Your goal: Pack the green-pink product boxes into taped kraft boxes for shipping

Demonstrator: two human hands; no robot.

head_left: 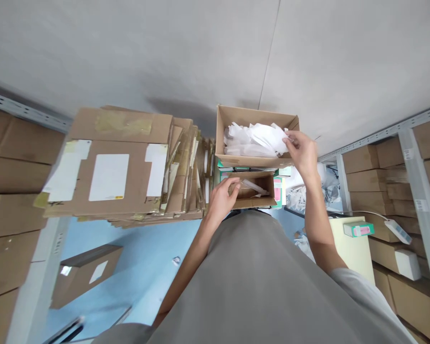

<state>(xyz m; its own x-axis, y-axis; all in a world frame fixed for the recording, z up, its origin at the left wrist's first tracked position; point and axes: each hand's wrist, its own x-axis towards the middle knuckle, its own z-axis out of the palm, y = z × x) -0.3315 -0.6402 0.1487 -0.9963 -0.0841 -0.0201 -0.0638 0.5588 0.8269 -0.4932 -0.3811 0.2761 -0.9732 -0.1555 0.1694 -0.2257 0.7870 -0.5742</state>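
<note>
Over the larger cardboard box [251, 161], my right hand [304, 149] pinches the edge of a thin white packet [268, 137] between thumb and fingers. Several similar crumpled white packets [236, 136] lie in that box. My left hand [222, 197] is at the left side of a smaller open cardboard box [254, 203], nearer my body. Its thumb and fingers are apart over the box's edge, with nothing visible between them. A slim white item [255, 186] lies slanted inside the small box.
A thick stack of flattened cartons [122, 129] stands to the left. Shelves with brown boxes [14, 191] line both sides. On the right are a green-and-white box [358, 229], a power strip [397, 231] and a heap of white packets [297, 198]. A carton [88, 274] rests on the blue floor.
</note>
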